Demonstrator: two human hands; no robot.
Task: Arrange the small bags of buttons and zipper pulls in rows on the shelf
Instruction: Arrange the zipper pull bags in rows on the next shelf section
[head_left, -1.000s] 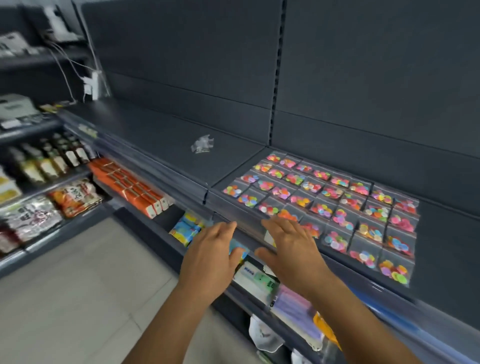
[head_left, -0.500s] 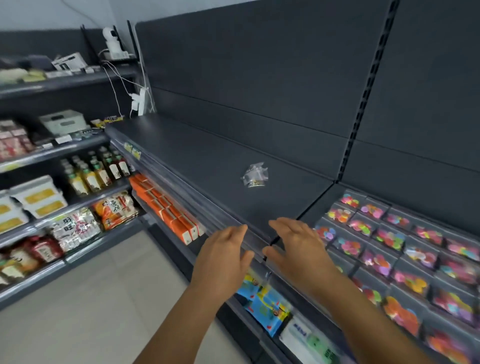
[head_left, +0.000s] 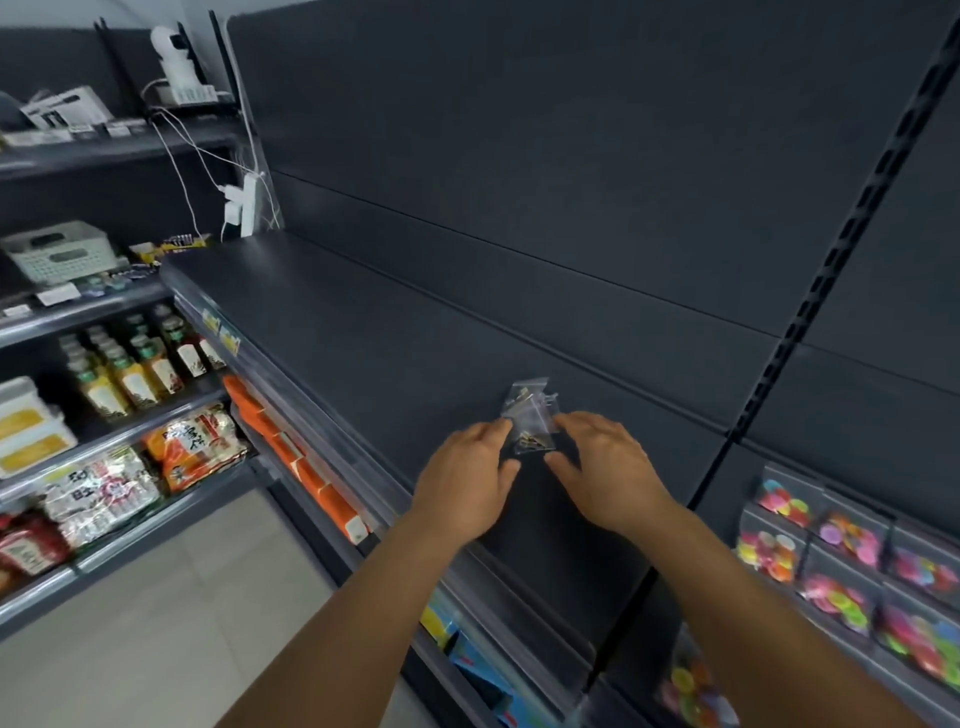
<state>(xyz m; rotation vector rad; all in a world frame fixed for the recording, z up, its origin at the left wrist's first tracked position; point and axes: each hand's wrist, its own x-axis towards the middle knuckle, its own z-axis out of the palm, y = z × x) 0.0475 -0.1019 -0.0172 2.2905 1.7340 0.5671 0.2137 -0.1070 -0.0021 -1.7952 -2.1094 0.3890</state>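
A small heap of clear bags with metal zipper pulls lies on the dark shelf. My left hand reaches in from the left, its fingertips at the heap's left edge. My right hand comes from the right, fingers spread beside the heap's lower right. Neither hand plainly grips a bag. Bags of coloured buttons lie in rows on the neighbouring shelf section at the right.
A perforated upright divides the two shelf sections. Orange boxes fill the shelf below. Bottles and snack packs stand on the side rack at left. A power strip with cables hangs at the shelf's far end.
The view has swung left, away from the button rows. Both hands have moved forward over the shelf and closed in on the heap of zipper pull bags from either side.
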